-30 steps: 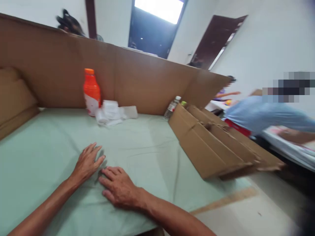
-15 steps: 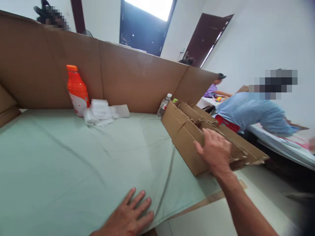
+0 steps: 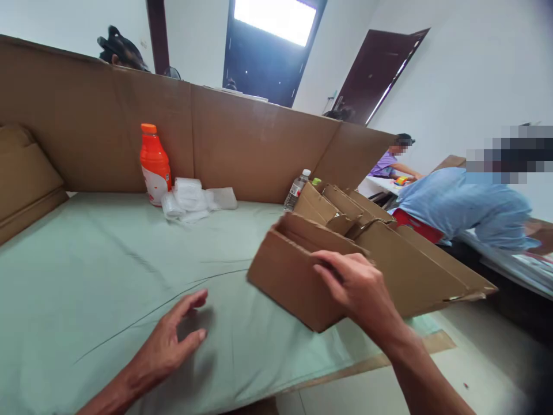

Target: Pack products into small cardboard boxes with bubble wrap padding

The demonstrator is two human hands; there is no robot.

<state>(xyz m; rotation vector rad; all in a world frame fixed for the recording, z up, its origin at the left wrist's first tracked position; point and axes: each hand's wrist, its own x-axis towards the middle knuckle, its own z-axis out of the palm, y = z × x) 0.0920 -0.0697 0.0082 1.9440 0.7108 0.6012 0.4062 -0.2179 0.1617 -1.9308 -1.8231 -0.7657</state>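
Note:
My right hand (image 3: 356,285) grips the top edge of a brown cardboard box (image 3: 294,274), thumb on the near face and fingers over the rim. The box stands tilted on the green cloth (image 3: 129,271), pulled away from other cardboard pieces (image 3: 401,259) behind it at the right. What the box contains is hidden. My left hand (image 3: 173,334) hovers over the cloth, left of the box, with thumb and fingers apart and nothing in it.
An orange bottle (image 3: 155,164) stands by rolled clear plastic bags (image 3: 188,199) against a tall cardboard screen (image 3: 254,144). A clear water bottle (image 3: 296,190) stands behind the cardboard. At the right, a person in a blue shirt (image 3: 462,202) leans over another table.
My right hand has closed on the box and drawn it left, out from the other cardboard. My left hand has lifted off the cloth and moved left.

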